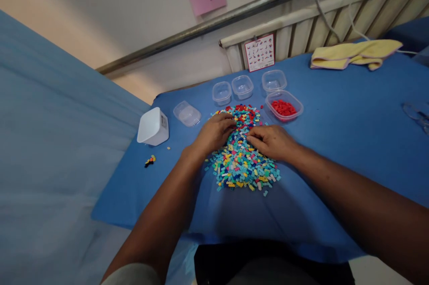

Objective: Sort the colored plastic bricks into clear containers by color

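Note:
A heap of small toy building bricks [239, 160], mostly turquoise with yellow, blue, pink and red ones, lies on the blue-covered table. My left hand [218, 131] rests at the heap's left side, fingers loosely bent and apart over the bricks. From the right, my right hand [270, 141] reaches in with thumb and fingertips pinched together at the heap's middle. Whatever is between those fingertips is too small to make out. Red bricks gather mostly at the far end of the heap. Just beyond my right hand, a clear plastic tub [300, 108] holds red bricks [283, 107].
Three more clear tubs, including the leftmost tub [221, 97], stand along the back. To the left are a clear lid [187, 115], a white container [150, 127] and several yellow and black pieces [150, 161]. A yellow cloth [351, 55] lies back right, scissors [417, 117] far right.

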### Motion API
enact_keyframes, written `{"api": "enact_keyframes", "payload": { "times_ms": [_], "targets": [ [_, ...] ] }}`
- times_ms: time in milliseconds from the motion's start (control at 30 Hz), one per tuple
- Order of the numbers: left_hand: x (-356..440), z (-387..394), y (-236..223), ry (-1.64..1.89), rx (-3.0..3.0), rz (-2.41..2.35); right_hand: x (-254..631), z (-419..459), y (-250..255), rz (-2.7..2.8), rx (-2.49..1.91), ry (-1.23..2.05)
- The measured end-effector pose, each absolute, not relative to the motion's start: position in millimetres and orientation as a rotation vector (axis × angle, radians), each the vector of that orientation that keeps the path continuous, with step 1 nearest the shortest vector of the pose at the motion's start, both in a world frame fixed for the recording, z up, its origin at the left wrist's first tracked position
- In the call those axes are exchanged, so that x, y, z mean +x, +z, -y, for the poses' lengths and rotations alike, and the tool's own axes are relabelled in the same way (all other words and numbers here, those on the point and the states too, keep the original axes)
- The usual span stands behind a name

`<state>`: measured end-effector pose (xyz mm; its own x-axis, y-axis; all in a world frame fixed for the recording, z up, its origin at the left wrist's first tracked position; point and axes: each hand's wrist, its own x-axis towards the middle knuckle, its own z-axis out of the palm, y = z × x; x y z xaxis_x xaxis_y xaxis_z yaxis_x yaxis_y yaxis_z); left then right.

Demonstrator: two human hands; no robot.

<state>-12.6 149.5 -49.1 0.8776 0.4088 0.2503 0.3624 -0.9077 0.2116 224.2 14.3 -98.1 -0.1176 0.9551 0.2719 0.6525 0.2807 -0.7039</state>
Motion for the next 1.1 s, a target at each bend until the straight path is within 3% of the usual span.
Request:
{"api": "enact_keyframes", "payload": {
  "times_ms": [267,467,633,767,933,1100],
  "targets": [
    [-57,-121,-33,0.525,2.887,-0.823,224,-14,-103,1.8,-1.377,0.543],
    [-74,-76,-46,0.507,2.657,-0.95,222,-10,-98,1.737,-1.222,0.485],
    [-78,-48,-54,0.604,2.237,-0.987,210,0,-88,1.765,-1.091,0.715],
    [-82,-37,-60,0.785,2.127,-1.11,215,10,-85,1.641,-1.188,0.807],
    [-85,-30,-70,0.636,2.171,-1.258,228,40,-84,1.561,-1.434,0.769],
    [-75,-17,-71,0.648,2.112,-1.106,201,85,-101,1.853,-1.551,0.52]
  ]
}}
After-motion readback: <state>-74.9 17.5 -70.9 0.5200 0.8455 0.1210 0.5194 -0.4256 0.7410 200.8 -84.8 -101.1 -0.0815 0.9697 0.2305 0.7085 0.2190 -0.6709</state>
